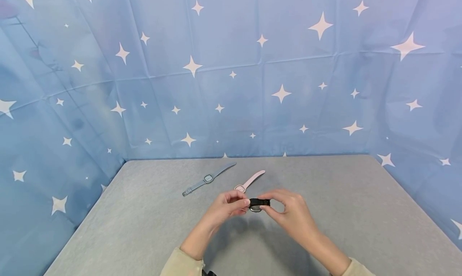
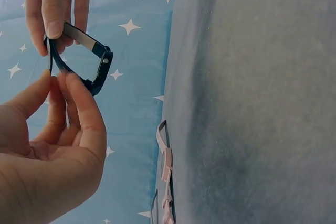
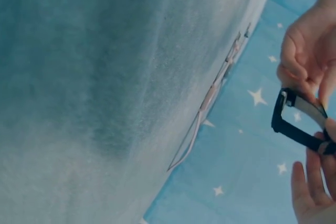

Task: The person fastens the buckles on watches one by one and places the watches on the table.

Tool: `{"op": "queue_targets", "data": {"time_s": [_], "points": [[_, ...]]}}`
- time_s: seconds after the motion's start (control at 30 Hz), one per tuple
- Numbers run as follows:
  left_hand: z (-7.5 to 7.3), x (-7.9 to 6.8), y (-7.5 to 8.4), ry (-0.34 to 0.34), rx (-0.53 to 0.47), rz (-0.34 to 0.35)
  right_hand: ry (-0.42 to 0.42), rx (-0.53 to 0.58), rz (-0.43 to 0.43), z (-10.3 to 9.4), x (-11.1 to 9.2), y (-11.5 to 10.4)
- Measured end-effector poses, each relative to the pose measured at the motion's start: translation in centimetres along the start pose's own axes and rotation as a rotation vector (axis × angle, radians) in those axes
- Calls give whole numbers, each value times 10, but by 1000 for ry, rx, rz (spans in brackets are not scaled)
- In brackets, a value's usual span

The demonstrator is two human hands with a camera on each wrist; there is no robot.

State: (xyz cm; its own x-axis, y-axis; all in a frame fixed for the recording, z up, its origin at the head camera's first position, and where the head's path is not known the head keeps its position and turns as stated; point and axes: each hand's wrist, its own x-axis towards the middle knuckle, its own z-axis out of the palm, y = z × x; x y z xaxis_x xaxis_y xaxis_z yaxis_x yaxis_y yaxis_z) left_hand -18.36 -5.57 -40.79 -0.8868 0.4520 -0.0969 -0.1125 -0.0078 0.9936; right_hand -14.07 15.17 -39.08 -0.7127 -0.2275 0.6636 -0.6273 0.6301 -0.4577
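Observation:
Both hands hold a black wristwatch (image 1: 259,202) in the air above the table, its strap bent round into a loop. My left hand (image 1: 228,203) pinches one part of the strap between thumb and fingers. On the other side my right hand (image 1: 288,208) pinches the strap too, thumb below and fingers above in the head view. The left wrist view shows the looped black watch (image 2: 97,69) side-on, with strap ends overlapping between the two hands. In the right wrist view the watch (image 3: 294,129) hangs between the left hand (image 3: 310,51) and the right hand's fingers (image 3: 310,182).
A pink wristwatch (image 1: 249,181) lies on the grey table (image 1: 144,220) just beyond the hands, partly hidden by the left one. Farther left lies a blue wristwatch (image 1: 208,179), stretched out flat. A blue curtain with white stars (image 1: 231,95) hangs behind the table.

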Motion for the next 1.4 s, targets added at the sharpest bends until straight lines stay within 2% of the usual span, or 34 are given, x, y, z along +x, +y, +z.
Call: {"op": "queue_targets", "data": {"time_s": [0.2,0.37,0.57,0.73,1.07,1.4], "points": [[2,-2,3,3,-32,37,0,1,-2,-1,0,0],[3,-3,4,23,9,71,-5,-4,1,-2,0,0],[5,-3,4,52,38,77,-10,3,-6,-2,0,0],[5,-2,4,42,43,89,-4,-3,-17,-1,0,0],[2,-2,3,38,55,60,12,-2,-54,2,-1,1],[-1,-3,4,52,64,39,17,-6,-42,4,-1,0]]}}
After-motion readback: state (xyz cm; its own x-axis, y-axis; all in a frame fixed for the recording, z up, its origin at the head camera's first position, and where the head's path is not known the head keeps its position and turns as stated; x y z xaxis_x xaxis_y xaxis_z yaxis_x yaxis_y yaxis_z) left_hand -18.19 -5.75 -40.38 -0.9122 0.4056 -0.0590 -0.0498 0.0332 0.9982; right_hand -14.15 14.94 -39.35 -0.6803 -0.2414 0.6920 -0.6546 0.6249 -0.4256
